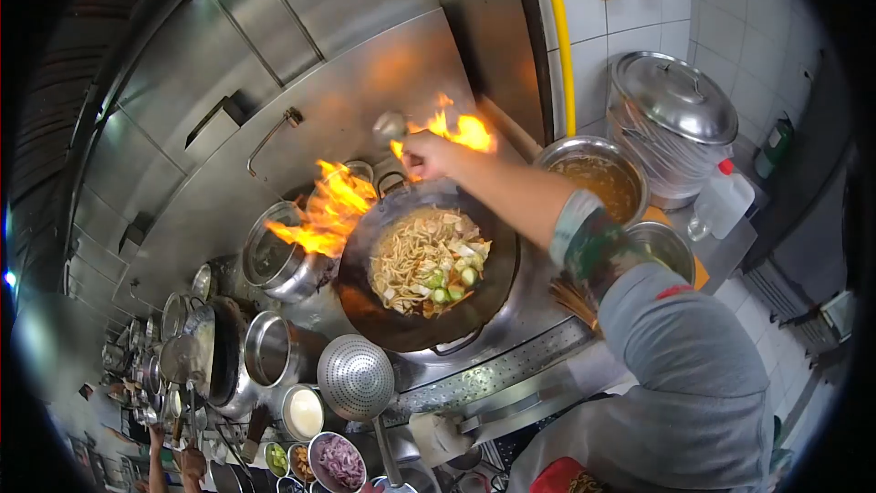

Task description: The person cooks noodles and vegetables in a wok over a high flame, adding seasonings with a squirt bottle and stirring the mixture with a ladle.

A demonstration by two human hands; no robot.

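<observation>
My right hand [425, 155], on a bare forearm below a grey sleeve, reaches over the far rim of a large dark wok [456, 319]. Its fingers are closed; what they hold cannot be made out. Right beside the fingers is a round metal ladle bowl [390, 128], and I cannot tell whether its handle is in the hand. One of the wok's loop handles [392, 184] is just below the hand. Thick noodles [415, 251] with green vegetable pieces [447, 285] lie in the wok. My left hand is out of view.
Flames [328, 215] rise left of the wok, with more flames [461, 132] behind my hand. A perforated skimmer [356, 376] lies near a bowl of sliced onions [338, 462]. Brown liquid fills a pot [593, 178]. Another person's hands [192, 462] appear at lower left.
</observation>
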